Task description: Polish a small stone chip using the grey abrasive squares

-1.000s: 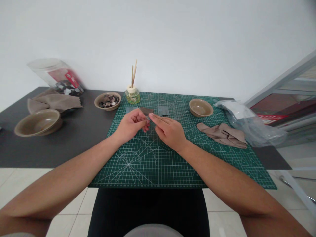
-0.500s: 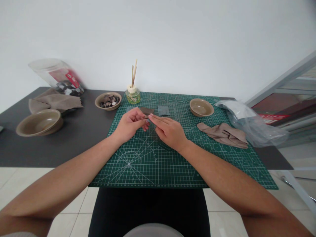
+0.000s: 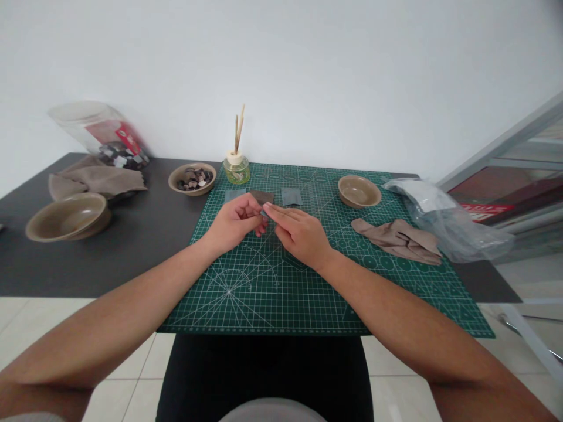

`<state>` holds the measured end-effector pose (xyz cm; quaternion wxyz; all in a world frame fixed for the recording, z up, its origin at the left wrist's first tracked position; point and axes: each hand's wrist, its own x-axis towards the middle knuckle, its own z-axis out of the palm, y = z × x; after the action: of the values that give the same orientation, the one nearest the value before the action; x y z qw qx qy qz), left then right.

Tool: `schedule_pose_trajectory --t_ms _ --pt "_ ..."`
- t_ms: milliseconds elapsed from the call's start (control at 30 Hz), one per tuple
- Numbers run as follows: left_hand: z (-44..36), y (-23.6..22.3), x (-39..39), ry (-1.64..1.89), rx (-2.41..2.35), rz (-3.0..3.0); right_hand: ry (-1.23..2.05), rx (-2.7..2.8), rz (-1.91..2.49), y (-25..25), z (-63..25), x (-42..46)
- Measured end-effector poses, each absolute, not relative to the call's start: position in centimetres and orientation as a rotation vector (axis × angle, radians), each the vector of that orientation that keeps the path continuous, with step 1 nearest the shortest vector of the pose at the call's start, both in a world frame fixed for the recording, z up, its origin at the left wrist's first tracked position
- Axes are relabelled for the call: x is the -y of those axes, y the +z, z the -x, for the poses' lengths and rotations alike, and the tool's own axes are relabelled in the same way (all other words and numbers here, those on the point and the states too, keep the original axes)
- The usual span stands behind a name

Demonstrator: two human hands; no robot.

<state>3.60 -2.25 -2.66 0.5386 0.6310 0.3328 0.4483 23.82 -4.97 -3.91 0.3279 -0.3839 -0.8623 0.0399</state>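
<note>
Uncovering more grey square [image 3: 234, 195]: left fingers [image 3: 251, 223]

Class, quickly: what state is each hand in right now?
Left hand: closed in a pinch on a small grey-blue piece.
Right hand: held nearly straight, tips at the same piece; whether it grips cannot be told.

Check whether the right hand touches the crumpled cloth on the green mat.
Apart: the head view shows bare green mat between the right hand and the crumpled cloth.

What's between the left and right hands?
Head view: a small grey-blue piece, where the left hand and right hand meet; mostly hidden, so its shape is unclear.
</note>
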Motion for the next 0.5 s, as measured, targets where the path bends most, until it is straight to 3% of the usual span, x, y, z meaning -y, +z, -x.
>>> schedule_pose_trajectory --t_ms 500 --pt "-3.42 -3.24 1.89 1.150 -0.770 -1.417 0.113 2.253 1.055 -3.72 -23.99 5.03"
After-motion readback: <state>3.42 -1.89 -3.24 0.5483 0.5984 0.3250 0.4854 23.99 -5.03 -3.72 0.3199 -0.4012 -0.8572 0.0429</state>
